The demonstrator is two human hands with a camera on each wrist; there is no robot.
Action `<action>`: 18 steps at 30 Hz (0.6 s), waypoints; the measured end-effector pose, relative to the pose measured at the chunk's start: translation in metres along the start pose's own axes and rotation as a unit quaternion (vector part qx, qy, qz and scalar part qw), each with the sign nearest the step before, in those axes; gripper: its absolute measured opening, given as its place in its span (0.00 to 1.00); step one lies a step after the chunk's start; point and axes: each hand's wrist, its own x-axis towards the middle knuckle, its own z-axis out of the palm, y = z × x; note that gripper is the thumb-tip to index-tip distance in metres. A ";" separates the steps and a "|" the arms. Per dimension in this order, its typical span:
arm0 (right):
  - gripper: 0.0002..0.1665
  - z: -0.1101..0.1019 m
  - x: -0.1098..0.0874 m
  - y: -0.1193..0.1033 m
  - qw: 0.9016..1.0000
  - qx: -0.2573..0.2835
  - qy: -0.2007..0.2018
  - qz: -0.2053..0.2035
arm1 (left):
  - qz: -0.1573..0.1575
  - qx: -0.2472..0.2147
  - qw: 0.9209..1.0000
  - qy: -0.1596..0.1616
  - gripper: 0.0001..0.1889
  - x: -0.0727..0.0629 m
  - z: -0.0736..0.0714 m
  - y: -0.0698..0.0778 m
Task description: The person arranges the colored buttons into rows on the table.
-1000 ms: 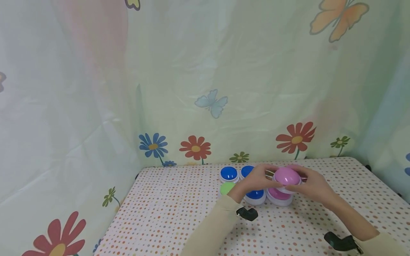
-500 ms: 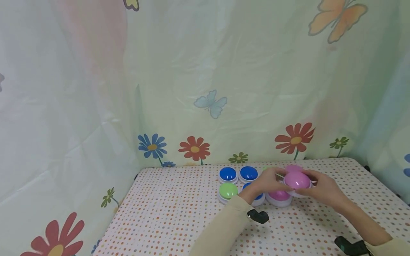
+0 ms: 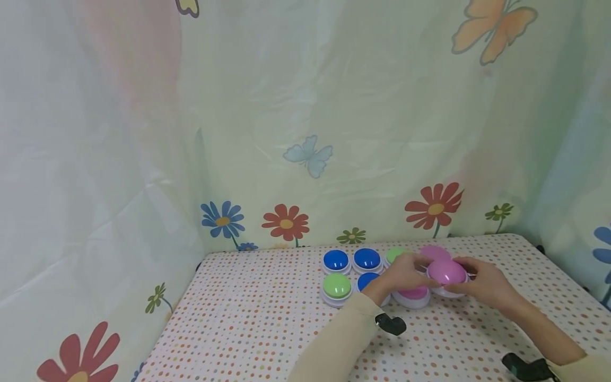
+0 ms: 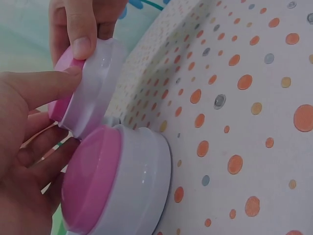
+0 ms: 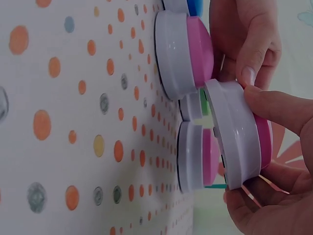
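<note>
Between my two hands is a pink push button (image 3: pixel 447 272) with a domed top and a white round base. My left hand (image 3: pixel 404 273) holds its left side, the thumb (image 4: pixel 54 87) on the rim. Thumb and fingers of my right hand (image 3: pixel 487 284) grip the opposite side. In the right wrist view the held button's base (image 5: pixel 234 132) is tilted and off the tabletop. Beside it stands a pink button (image 4: pixel 93 181) on the table, partly behind my left hand in the head view. Another pink button (image 3: pixel 433 252) stands just behind the held one.
Left of my hands stand blue buttons (image 3: pixel 335 259) and a green button (image 3: pixel 336 285), in two rows. A second green button (image 3: pixel 396 254) is partly hidden behind my left hand. The dotted tabletop (image 3: pixel 248 318) ends at a printed curtain (image 3: pixel 363 175).
Both hands have carried the pink button to the right and lower, down toward the table. The green and blue buttons on the left show more fully now.
</note>
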 end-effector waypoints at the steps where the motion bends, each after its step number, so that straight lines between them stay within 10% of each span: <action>1: 0.55 0.000 0.000 0.001 1.000 -0.002 0.002 0.000 | -0.003 -0.002 1.000 -0.001 0.28 0.000 0.001 0.000; 18: 0.57 0.006 0.004 0.020 0.999 0.018 -0.017 0.030 | -0.028 0.006 0.999 -0.021 0.27 0.004 0.009 -0.005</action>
